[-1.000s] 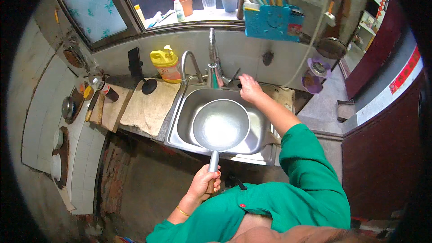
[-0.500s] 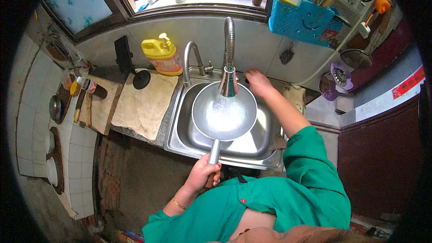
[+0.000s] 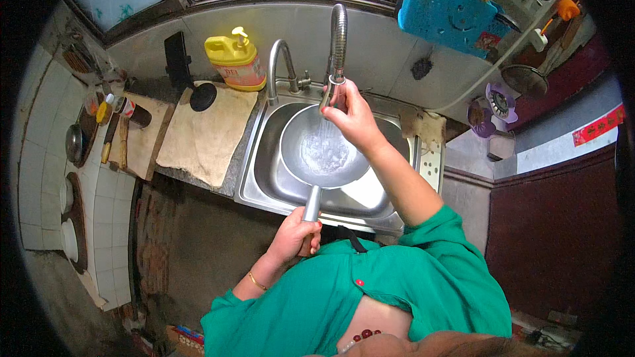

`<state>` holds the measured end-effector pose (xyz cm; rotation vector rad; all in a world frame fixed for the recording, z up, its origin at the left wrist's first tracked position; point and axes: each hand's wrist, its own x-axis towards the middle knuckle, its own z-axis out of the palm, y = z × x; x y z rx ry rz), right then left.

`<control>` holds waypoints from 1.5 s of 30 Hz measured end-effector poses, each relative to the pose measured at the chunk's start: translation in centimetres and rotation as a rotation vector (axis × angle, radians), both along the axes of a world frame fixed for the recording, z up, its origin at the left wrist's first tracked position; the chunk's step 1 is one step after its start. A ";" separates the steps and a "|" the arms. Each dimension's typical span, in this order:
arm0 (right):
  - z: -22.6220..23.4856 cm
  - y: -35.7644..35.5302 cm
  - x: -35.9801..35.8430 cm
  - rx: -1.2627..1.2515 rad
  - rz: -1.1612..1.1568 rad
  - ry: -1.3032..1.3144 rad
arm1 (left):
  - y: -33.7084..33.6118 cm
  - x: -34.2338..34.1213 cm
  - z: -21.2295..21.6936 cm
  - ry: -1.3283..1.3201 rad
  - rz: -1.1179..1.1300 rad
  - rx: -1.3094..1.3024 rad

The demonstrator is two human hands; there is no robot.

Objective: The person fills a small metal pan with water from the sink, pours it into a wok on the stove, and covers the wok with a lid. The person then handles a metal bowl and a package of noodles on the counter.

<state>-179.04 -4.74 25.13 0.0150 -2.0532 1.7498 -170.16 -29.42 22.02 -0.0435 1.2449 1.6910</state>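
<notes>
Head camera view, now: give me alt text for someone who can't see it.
A left hand holds a round silver metal pan by its handle over a stainless-steel sink, while the right hand grips the end of a flexible silver metal faucet running water into the pan. A yellow plastic pump jug stands left of the sink.

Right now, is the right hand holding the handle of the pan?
No, the right hand grips the faucet head; the left hand holds the handle.
</notes>
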 end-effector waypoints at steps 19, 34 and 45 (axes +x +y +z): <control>1.3 3.0 -1.3 -0.284 0.477 -0.167 | 0.7 0.2 0.7 -0.018 0.028 0.011; -3.7 8.6 5.8 -0.427 0.039 -0.233 | 0.6 -0.5 0.4 0.028 -0.002 -0.002; -7.6 9.2 7.5 -0.529 -0.055 -0.361 | 1.1 -0.6 1.0 0.001 0.017 -0.018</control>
